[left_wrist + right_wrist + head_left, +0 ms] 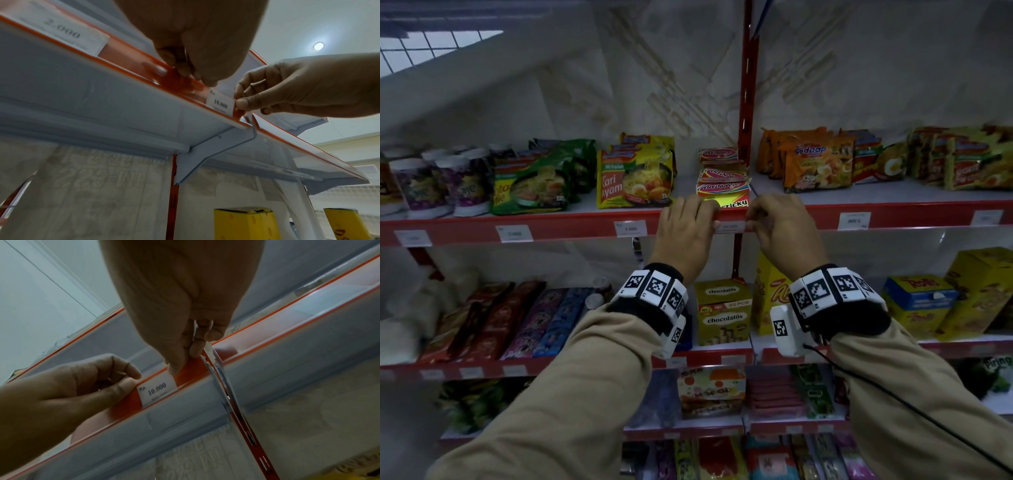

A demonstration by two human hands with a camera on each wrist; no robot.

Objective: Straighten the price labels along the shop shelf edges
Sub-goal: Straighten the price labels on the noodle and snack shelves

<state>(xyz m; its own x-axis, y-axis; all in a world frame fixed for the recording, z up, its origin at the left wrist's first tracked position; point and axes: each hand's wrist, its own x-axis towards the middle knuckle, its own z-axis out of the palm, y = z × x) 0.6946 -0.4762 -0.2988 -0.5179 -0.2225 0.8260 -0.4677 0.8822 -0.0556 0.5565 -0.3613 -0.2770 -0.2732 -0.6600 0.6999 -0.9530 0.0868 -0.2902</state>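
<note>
Both hands [685,228] on 10.000 label [157,390] @ shelf edge [551,226]

Hands: two, left hand [681,229] and right hand [784,229].
Price labels on the top shelf edge [571,224]: six in the head view, one of them, the 10.000 label [730,226], between the hands.
Chocolatos boxes [723,313]: one, at 6 o'clock below the hands.
Wrist bands with square markers [654,291]: two.
Red uprights [747,85]: one.
</note>
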